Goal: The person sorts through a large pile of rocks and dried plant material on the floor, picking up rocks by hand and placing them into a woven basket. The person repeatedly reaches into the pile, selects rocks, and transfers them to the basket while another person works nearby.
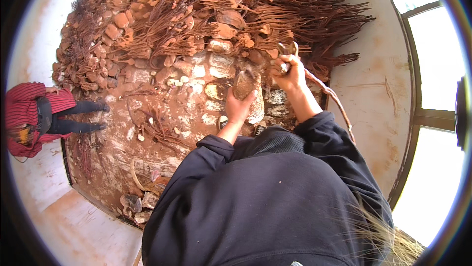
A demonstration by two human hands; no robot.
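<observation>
Dusty floor (147,118): two hands (265,94), one stone (243,84).

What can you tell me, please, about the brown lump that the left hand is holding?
The brown lump is rounded and rough, coated in reddish-brown dust like the ground around it; it could be stone or clay, I cannot tell which. The left hand grips it from below and holds it raised above the rubble. A pale stone shows just beside it. The right hand, close by, does not touch it.

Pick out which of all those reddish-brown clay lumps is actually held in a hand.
It is the rounded brown lump gripped in the left hand, lifted clear in front of the person. The other lumps lie loose among the tangled roots behind, touched by no hand.
</observation>
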